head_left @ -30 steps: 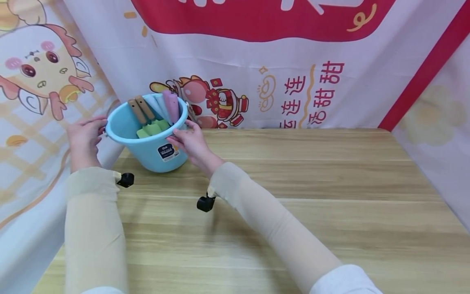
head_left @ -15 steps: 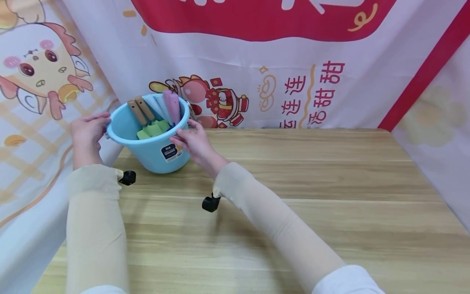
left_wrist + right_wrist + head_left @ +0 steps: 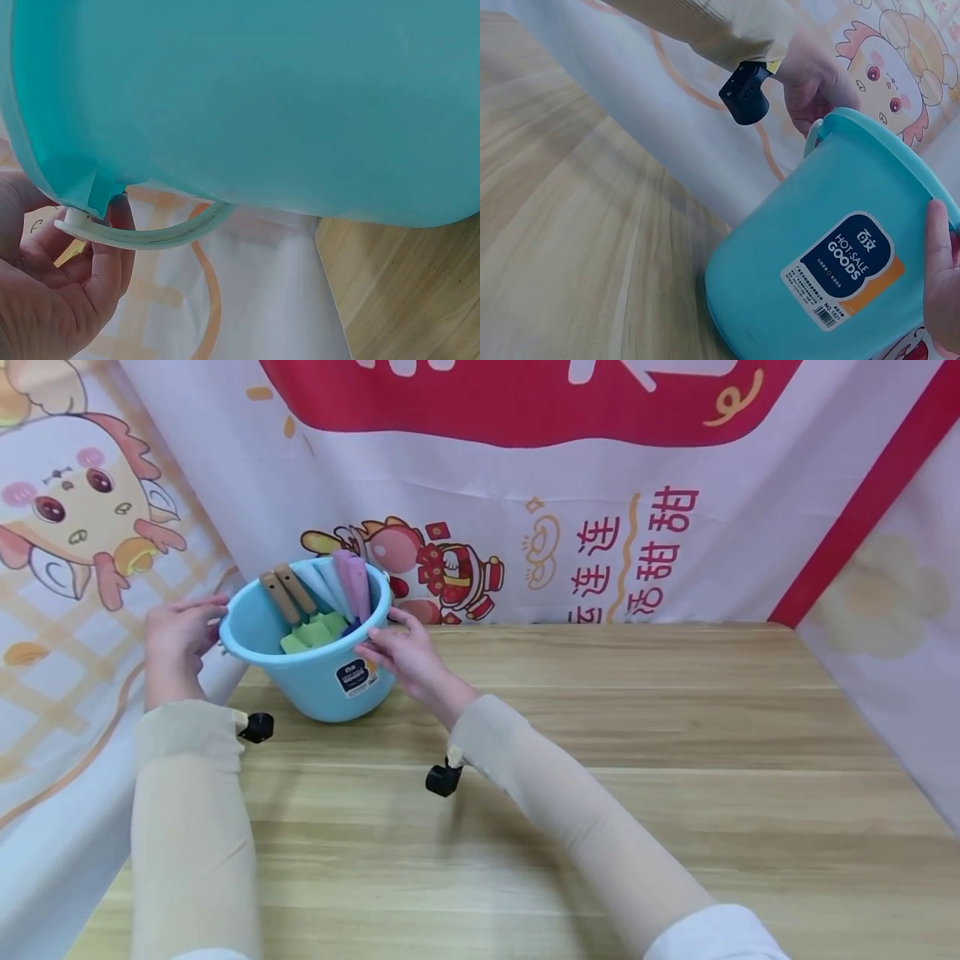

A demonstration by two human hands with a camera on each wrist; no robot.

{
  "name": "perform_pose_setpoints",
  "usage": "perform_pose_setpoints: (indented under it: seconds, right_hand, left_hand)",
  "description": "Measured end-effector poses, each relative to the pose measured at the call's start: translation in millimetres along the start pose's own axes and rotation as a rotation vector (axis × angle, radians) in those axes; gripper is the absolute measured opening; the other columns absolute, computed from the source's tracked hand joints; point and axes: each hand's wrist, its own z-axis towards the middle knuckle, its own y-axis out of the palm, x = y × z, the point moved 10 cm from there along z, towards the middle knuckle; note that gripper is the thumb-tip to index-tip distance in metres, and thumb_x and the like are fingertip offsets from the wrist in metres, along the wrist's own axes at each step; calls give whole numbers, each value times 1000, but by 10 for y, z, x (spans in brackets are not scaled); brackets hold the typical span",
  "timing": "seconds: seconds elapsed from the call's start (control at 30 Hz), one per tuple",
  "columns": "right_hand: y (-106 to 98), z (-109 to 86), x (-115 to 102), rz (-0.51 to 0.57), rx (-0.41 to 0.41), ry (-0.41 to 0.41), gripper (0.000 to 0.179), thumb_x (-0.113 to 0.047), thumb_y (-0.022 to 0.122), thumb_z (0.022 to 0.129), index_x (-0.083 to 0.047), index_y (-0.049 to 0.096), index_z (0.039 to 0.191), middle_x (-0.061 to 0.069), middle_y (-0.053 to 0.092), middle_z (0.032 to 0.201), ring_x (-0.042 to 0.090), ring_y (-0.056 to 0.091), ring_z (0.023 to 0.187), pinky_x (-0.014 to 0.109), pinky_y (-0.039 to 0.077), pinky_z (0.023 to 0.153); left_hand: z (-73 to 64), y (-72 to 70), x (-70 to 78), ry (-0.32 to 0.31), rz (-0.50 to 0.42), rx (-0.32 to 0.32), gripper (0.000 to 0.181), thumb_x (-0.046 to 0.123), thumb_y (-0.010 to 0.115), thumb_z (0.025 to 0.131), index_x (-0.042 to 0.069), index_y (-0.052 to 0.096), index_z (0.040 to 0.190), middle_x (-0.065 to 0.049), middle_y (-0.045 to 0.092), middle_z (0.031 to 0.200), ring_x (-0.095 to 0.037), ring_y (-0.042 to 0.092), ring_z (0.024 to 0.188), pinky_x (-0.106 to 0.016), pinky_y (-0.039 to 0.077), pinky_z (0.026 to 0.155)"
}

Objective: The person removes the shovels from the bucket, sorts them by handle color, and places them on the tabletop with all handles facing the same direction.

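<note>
A light blue plastic bucket [image 3: 303, 685] stands on the wooden table near the left wall cloth. My left hand [image 3: 176, 639] holds its left rim; in the left wrist view those fingers curl beside the bucket's pale carrying handle [image 3: 150, 238], which hangs down. At the front right, my right hand [image 3: 420, 668] grips the rim, and in the right wrist view its thumb presses the outside just below the edge. Inside the bucket lie two brown-handled utensils [image 3: 280, 599], green broad-headed pieces [image 3: 318, 631], light blue pieces [image 3: 326, 587] and purple handles [image 3: 352, 583]. Their lower parts are hidden.
A printed cloth [image 3: 570, 477] hangs along the table's back edge. Another cloth with a cartoon animal [image 3: 90, 527] drops down the left side. Wood-grain tabletop [image 3: 637, 735] stretches away to the right. Small black cameras [image 3: 257, 727] stick out from both cuffs.
The bucket has shifted slightly to the right and toward me, both hands staying on its rim. The view has also moved a little.
</note>
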Motion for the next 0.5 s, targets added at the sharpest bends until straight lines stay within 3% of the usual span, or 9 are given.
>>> perform_pose_setpoints:
  seconds: [0.1, 0.27, 0.5]
  right_hand:
    - [-16, -20, 12, -11, -3, 6, 58, 0, 58, 103, -10, 36, 156, 15, 67, 105, 21, 70, 90, 29, 59, 87]
    - [-48, -58, 51, -24, -6, 23, 58, 0, 57, 103, -11, 36, 156, 16, 68, 106, 20, 71, 89, 28, 59, 86]
    - [-62, -70, -39, -9, -21, -8, 57, 3, 55, 104, -10, 35, 155, 17, 68, 104, 18, 70, 83, 26, 59, 84]
  left_hand:
    - [-23, -5, -40, -13, 4, -13, 42, 30, 63, 102, 26, 61, 144, 5, 53, 146, 1, 63, 76, -11, 53, 70]
    - [-53, -19, -115, -32, 64, -21, 37, 36, 62, 102, 33, 65, 138, 7, 56, 134, 0, 63, 81, -15, 55, 82]
    - [-50, 29, -14, 17, 41, -52, 24, 33, 66, 100, 31, 72, 124, 9, 56, 112, 0, 64, 76, -14, 56, 71]
